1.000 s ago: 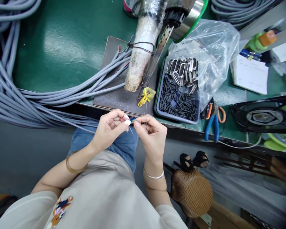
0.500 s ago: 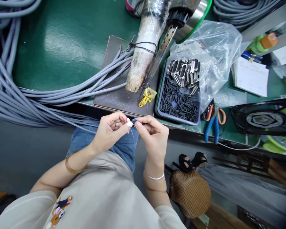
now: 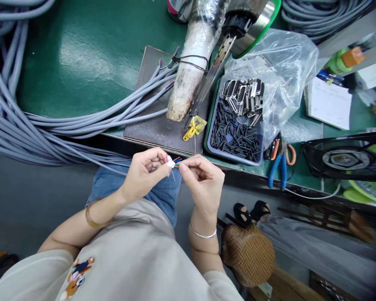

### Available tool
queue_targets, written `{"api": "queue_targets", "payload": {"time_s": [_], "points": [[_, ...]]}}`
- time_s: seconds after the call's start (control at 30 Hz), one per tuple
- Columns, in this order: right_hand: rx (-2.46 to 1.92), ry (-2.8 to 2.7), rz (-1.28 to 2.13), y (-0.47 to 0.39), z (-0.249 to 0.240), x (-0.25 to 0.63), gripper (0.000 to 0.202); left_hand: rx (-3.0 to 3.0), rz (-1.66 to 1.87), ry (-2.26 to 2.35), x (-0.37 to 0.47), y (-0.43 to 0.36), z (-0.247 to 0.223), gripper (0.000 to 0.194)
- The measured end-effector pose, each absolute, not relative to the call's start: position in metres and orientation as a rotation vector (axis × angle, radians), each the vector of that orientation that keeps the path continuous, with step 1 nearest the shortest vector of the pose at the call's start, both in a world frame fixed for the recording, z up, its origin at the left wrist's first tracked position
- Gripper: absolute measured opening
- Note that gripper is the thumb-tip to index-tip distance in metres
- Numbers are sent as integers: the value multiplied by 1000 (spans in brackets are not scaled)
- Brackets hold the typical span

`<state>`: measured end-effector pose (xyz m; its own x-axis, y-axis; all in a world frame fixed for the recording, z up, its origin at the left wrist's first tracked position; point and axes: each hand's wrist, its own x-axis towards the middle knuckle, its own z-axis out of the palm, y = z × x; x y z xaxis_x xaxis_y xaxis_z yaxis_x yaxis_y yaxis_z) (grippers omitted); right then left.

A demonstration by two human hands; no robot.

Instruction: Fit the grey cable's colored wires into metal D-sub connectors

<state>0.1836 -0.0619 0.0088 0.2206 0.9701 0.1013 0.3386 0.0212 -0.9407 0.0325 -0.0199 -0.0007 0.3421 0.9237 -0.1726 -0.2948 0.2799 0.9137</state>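
Note:
My left hand (image 3: 146, 170) is closed in a pinch at the board's front edge, holding the end of a cable. Something white (image 3: 170, 162) shows at its fingertips; whether it is tape or part of the cable I cannot tell. Thin coloured wires (image 3: 177, 160) fan out from there to the right, blue, orange and green among them. My right hand (image 3: 204, 180) pinches the tip of a wire between thumb and index finger. A fine pale strand dangles below the white piece.
Grey cables (image 3: 62, 146) spread from the left onto a dark board (image 3: 150, 121). A soldering iron (image 3: 214, 69) lies beside a white-wrapped post (image 3: 188, 79). Right of it stand a blue tray (image 3: 207, 142) with connectors and black sleeves, pliers (image 3: 278, 167) and a black fan (image 3: 344, 156).
My right hand has shifted slightly right, and more of the coloured wires shows between the hands. My left hand keeps its hold in nearly the same place.

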Motion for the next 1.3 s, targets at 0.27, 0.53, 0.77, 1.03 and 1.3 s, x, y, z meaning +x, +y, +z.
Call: {"api": "queue_targets", "payload": {"time_s": [0.27, 0.53, 0.77, 1.03, 1.3], "points": [[-1449, -1360, 676, -63, 3, 187, 7, 690, 700, 606, 22, -5, -13, 29], [-1276, -1727, 463, -62, 7, 195, 21, 635, 629, 625, 21, -3, -12, 29], [-1315, -1730, 513, -66, 9, 198, 9, 696, 590, 609, 18, -4, -15, 30], [-1067, -1222, 189, -73, 22, 189, 11, 613, 670, 550, 13, -1, -21, 29], [-1420, -1726, 242, -86, 53, 221, 23, 741, 760, 729, 21, -8, -13, 28]]}}
